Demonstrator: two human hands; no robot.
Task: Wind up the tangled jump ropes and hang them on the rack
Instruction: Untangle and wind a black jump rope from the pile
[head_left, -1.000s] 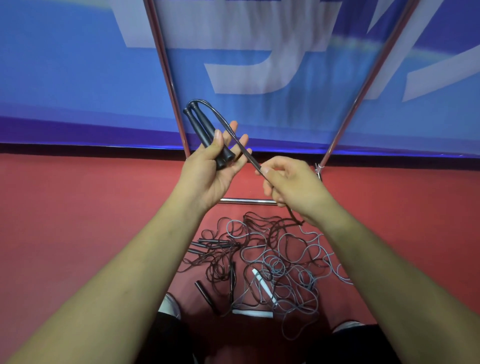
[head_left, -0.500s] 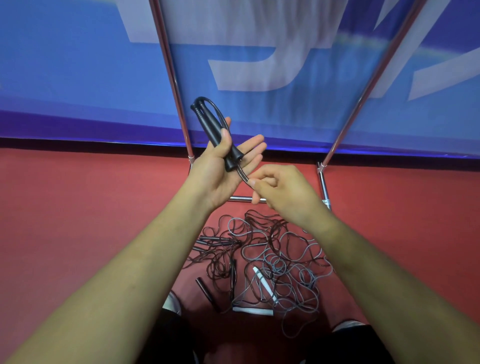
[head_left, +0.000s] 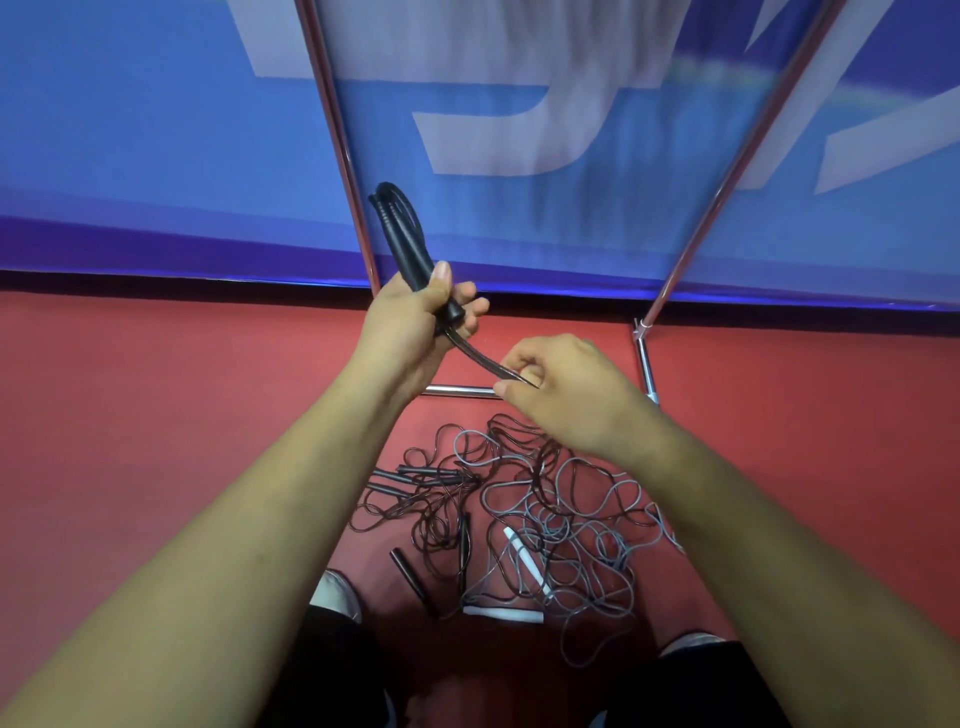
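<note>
The left hand (head_left: 415, 317) has its fingers curled round two black, rod-shaped handles (head_left: 402, 239) held together. Their long axis points up and slightly left, across the rack (head_left: 332, 104)'s left chrome pole. A thin glossy cord (head_left: 483, 358) slants down-right to the right hand (head_left: 566, 395), whose fingers pinch it over the rack's bottom bar. On the near side of that bar, tangled black and grey ropes (head_left: 519, 519) lie on the red floor (head_left: 156, 415).

Rack (head_left: 724, 187) tubes: shiny polished metal. Handles (head_left: 404, 244): black matt plastic, ribbed upper ends. Rope cords (head_left: 550, 499): thin, glossy. Floor (head_left: 156, 415): red, matt. Banner (head_left: 130, 130), upper frame: smooth blue sheet.
</note>
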